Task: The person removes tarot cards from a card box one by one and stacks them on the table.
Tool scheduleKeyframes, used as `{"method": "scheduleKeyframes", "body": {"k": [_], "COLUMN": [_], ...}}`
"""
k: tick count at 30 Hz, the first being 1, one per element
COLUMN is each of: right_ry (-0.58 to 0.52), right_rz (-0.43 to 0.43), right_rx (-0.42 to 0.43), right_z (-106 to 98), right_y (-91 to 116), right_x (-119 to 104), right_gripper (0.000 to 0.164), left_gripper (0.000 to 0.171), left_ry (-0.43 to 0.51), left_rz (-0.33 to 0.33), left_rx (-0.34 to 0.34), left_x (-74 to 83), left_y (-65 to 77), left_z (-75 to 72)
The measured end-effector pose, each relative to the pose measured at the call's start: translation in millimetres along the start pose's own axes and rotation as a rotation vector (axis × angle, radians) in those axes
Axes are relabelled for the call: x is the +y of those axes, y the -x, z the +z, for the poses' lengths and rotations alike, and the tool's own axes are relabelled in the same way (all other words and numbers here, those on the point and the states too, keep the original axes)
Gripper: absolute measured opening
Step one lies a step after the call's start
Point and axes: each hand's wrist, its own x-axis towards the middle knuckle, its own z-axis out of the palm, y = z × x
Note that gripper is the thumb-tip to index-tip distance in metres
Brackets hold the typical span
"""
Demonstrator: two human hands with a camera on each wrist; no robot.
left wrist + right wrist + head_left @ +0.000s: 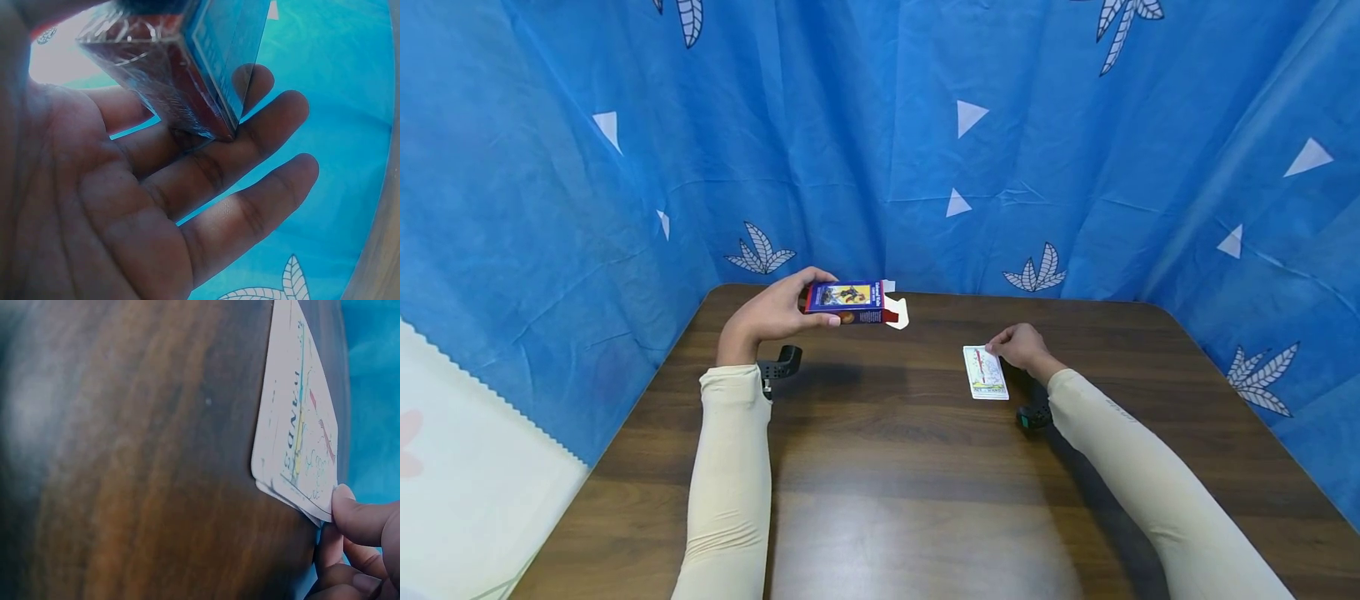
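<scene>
In the head view, my left hand [772,315] grips a blue and red card box [848,297] between thumb and fingers, above the far left of the table. White flaps [897,312] stick out of the box's right end, which stands open. The left wrist view shows the shiny-wrapped box [144,75] lying against the fingers. Farther right, my right hand [1022,347] pinches the top right corner of a small stack of tarot cards [985,377] on the table. "WANDS" is printed on the top card [294,425] in the right wrist view.
The brown wooden table [880,467] reaches back to a blue patterned curtain [865,150] behind and at both sides. A white cloth [467,467] hangs at the left. Dark wrist mounts [784,363] sit below both hands.
</scene>
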Motion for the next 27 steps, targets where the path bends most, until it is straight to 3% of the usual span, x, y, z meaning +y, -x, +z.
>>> {"method": "scheduleKeyframes", "body": {"k": [12, 15, 18, 21, 23, 27], "right_ry": [0.036, 0.009, -0.094, -0.256, -0.377, -0.591], "right_rz": [0.016, -0.018, -0.123, -0.265, -0.329, -0.379], "right_rx": [0.015, 0.064, 0.178, 0.242, 0.195, 0.007], "right_z": [4, 4, 7, 9, 7, 6], "right_y": [2, 5, 10, 19, 31, 54], "right_x": [-1, -3, -16, -43, -69, -115], "right_gripper": [0.024, 0.023, 0.024, 0.026, 0.028, 0.029], "left_gripper": [0.072, 0.073, 0.073, 0.072, 0.072, 0.073], "left_ry": [0.013, 0.011, 0.004, -0.002, -0.004, -0.005], "left_rz": [0.031, 0.021, 0.019, 0.023, 0.025, 0.017], "left_rx": [0.002, -0.005, -0.006, -0.005, -0.004, -0.005], "left_x": [-1.6, -1.8, -1.6, -1.0, -0.8, -1.0], "left_y": [-2.0, -2.0, -2.1, -3.0, -3.3, -2.7], "left_z": [1.9, 2.9, 3.2, 2.2, 1.2, -0.4]}}
